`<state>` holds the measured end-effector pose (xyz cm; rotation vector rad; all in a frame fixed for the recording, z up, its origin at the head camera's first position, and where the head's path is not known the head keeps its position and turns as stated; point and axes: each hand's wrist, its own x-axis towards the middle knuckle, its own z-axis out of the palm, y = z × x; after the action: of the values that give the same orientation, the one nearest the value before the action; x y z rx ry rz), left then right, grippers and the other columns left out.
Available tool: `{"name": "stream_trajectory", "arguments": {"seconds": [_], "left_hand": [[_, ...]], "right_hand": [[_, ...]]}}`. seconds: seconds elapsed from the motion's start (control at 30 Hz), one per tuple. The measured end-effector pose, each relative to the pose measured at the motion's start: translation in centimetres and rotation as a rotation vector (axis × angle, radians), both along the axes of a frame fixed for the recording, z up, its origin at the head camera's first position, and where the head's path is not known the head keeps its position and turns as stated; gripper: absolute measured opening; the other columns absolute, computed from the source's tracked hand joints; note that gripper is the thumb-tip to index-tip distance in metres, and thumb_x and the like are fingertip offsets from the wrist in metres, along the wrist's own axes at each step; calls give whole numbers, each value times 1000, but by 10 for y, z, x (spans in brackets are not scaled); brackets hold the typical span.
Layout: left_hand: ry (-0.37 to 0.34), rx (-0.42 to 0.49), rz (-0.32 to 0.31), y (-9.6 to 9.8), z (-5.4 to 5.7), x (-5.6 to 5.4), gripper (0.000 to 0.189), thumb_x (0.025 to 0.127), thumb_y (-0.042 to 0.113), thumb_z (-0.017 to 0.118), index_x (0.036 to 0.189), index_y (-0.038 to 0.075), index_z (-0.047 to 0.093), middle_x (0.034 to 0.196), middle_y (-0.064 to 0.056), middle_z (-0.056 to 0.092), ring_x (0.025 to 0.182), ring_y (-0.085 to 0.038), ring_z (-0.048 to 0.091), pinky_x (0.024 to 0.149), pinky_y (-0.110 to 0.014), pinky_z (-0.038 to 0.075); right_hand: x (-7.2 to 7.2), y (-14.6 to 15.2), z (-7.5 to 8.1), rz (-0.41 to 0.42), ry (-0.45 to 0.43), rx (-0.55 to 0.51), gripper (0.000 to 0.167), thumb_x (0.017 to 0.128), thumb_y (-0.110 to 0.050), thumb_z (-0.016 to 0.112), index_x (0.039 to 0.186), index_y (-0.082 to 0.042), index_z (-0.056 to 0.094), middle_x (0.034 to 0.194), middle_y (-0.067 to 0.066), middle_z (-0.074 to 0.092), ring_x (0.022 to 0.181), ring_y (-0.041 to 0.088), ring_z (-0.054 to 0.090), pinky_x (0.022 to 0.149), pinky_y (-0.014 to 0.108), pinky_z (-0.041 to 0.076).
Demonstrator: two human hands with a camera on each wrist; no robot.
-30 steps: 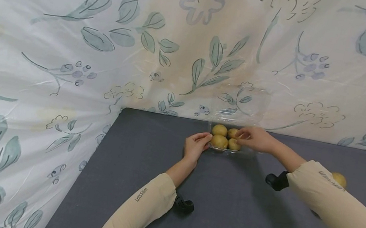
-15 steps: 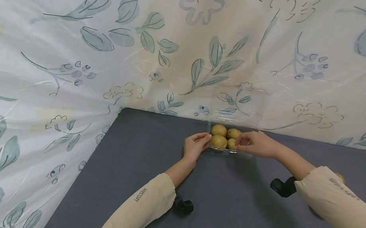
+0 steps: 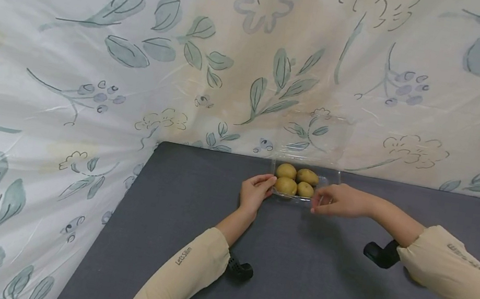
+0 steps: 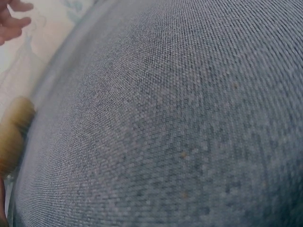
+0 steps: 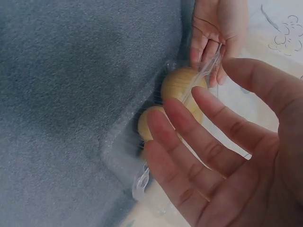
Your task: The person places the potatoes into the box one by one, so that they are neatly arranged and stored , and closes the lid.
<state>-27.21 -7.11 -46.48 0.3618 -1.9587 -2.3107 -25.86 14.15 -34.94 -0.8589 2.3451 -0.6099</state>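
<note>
Our left hand [image 3: 255, 192] rests at the left edge of the clear plastic clamshell box [image 3: 332, 176] just above the frame's centre, its fingertips touching the box wall. Our right hand [image 3: 340, 200] hovers just right of the box with fingers loosely spread, holding nothing. Four yellow-brown fruits [image 3: 295, 180] sit inside the box in two rows, and its clear lid [image 3: 319, 133] stands open against the floral sheet [image 3: 144, 38] behind. Everything lies on the grey cloth tabletop [image 3: 302, 287] filling the lower middle and right of the frame.
</note>
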Motion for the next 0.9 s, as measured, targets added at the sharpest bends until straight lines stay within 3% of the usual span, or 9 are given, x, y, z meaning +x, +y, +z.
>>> {"name": "stream_trajectory", "arguments": {"seconds": [0.3,0.9], "left_hand": [[-14,12,3,0,0,1,22,82,17,72,100,5,71,93,-7,69,80,-10,64,73,-27,56],[1,20,3,1,-2,-1,23,82,17,71,101,3,70,93,-9,69,77,-8,64,72,-26,56]], "right_hand": [[4,16,-6,-26,41,-22,20,90,-29,59,97,-10,60,89,5,63,82,21,60,66,29,47],[15,64,-21,-72,102,6,18,90,-25,60,96,-8,61,86,0,64,79,14,61,64,26,49]]}}
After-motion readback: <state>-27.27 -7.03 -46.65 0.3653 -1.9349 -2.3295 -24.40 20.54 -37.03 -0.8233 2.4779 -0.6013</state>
